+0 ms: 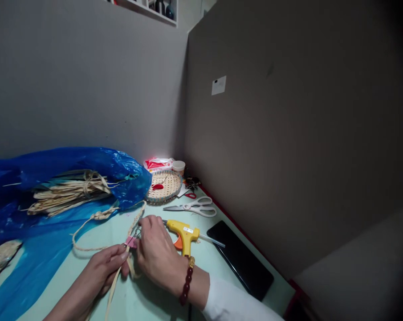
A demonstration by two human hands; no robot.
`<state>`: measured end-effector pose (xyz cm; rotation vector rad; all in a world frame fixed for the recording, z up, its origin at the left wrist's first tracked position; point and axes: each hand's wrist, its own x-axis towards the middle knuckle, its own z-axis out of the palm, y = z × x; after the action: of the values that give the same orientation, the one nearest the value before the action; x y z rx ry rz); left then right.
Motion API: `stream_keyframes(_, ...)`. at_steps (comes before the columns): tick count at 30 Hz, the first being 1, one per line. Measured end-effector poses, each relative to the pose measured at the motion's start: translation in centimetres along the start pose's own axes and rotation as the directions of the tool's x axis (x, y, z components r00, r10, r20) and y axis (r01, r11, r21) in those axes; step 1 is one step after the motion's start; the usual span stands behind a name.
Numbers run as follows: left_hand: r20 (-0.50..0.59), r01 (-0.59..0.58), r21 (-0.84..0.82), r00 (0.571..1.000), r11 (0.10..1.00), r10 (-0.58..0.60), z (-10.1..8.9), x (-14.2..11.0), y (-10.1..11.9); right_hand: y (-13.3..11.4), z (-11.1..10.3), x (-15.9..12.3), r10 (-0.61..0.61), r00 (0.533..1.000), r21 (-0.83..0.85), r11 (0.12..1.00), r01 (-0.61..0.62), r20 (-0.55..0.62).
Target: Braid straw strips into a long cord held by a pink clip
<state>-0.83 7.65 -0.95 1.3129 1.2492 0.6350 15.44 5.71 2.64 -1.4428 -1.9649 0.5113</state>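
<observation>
My left hand (103, 267) and my right hand (154, 254) meet over a braided straw cord (87, 223) on the pale green table (221, 263). Both pinch the cord at a small pink clip (132, 242). The left fingers close on the flat straw strips (116, 278) just below the clip. The right hand curls over the clip from the right, with a dark bead bracelet (187, 281) on its wrist. The cord loops away to the left and up toward the blue bag.
A blue plastic bag (54, 178) holding bundled straw lies at left. A yellow glue gun (184, 232) sits beside my right hand, white scissors (196, 207) and a round woven tray (164, 186) behind it. A black phone (241, 258) lies at right by the grey partition.
</observation>
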Motion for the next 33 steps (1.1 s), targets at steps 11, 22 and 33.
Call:
stream_keyframes(11,0.097,0.064,-0.295,0.995,0.953,-0.037,0.8,-0.6,0.5,0.4,0.6,-1.9,0.025,0.985,0.107,0.993,-0.044,0.173)
stream_keyframes(22,0.097,0.015,-0.118,0.995,0.993,-0.004,0.8,-0.4,0.0,0.5,-0.1,-1.8,0.063,0.956,0.116,0.988,-0.1,0.285)
stream_keyframes(33,0.105,0.004,-0.044,0.995,0.999,0.001,1.3,-0.6,0.9,2.0,0.5,-1.0,0.109,0.959,0.144,0.978,-0.15,0.262)
